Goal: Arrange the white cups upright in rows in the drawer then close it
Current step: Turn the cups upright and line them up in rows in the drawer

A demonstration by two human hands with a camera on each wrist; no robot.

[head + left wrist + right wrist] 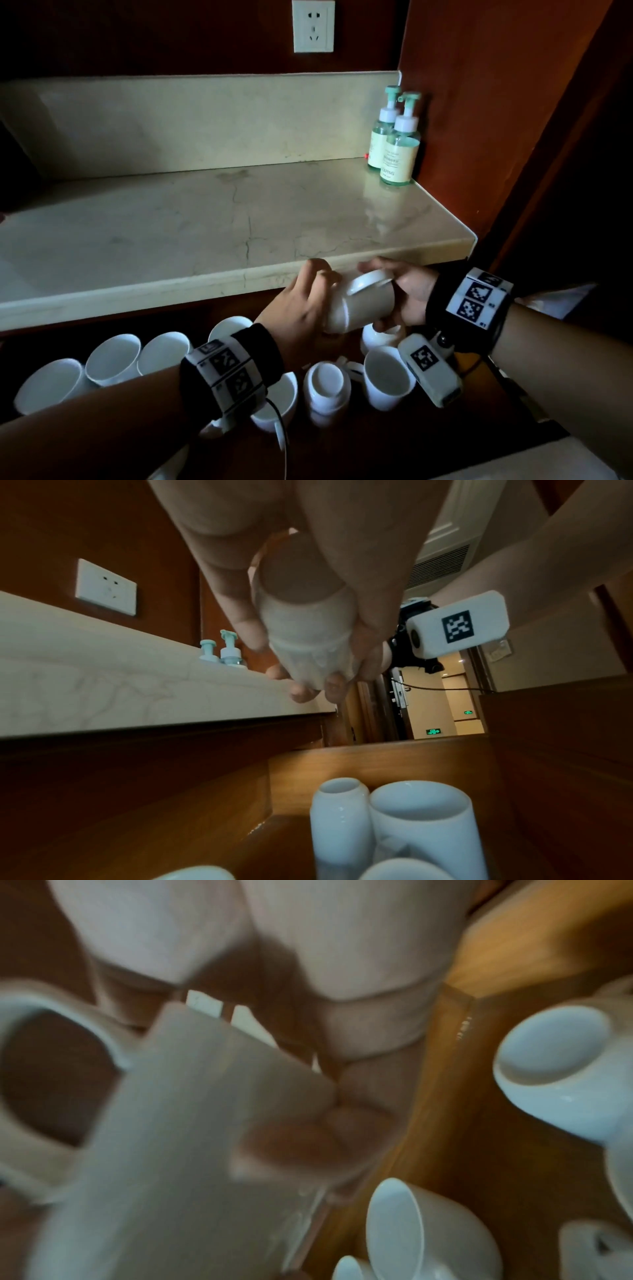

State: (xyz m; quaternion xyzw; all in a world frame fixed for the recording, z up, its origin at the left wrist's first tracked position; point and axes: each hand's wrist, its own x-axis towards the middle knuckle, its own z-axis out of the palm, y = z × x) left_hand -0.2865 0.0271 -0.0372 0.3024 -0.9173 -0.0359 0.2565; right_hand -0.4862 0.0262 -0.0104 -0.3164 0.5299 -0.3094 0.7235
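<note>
A white cup [370, 303] hangs tilted on its side above the open drawer [479, 421], just below the counter's front edge. My left hand [305, 301] grips one end and my right hand [411, 291] grips the other. In the left wrist view my fingers [373, 631] wrap round the cup [304, 631]. The right wrist view shows the cup [192, 1123] blurred, its handle [51, 1083] at left. Several upright cups [113, 356] line the drawer's left side. An upside-down cup [327, 387] and an upright cup [387, 377] stand under my hands.
The marble counter [205, 222] overhangs the drawer's back. Two green pump bottles [394, 137] stand at its far right corner, below a wall socket [313, 25]. Another cup [380, 337] sits by the drawer's right wall. A cable [282, 442] trails from my left wrist.
</note>
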